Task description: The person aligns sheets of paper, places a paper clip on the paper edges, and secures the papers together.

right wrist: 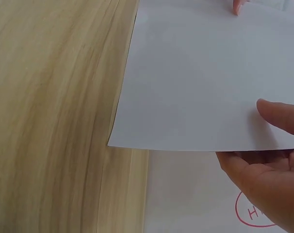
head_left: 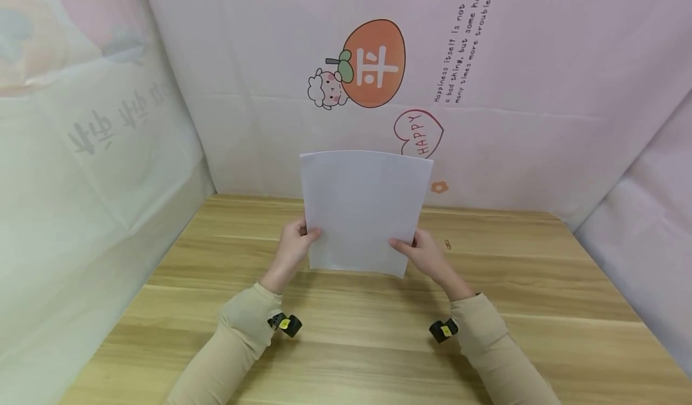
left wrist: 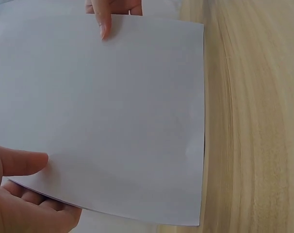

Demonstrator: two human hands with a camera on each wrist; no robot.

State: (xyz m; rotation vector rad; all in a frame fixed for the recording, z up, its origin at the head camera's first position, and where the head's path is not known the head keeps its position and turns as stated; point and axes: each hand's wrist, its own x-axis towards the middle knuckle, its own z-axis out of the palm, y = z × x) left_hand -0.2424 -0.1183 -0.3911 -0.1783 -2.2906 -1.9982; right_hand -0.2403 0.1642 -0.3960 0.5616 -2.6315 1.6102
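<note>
A blank white sheet of paper (head_left: 364, 213) stands tilted up over the table, its top edge bowed slightly. My left hand (head_left: 296, 246) grips its left edge, thumb on the near face and fingers behind. On the opposite edge my right hand (head_left: 424, 252) pinches the paper the same way. In the left wrist view the left thumb lies flat on the paper (left wrist: 113, 111), with curled fingers under the edge. The right wrist view shows the right hand (right wrist: 268, 165) with its thumb on top and its fingers beneath the sheet.
A small paper clip (head_left: 447, 244) lies on the wooden table (head_left: 357, 345) to the right of the paper. Behind the table hangs a pale printed cloth (head_left: 259, 74), with more cloth at the left and right sides.
</note>
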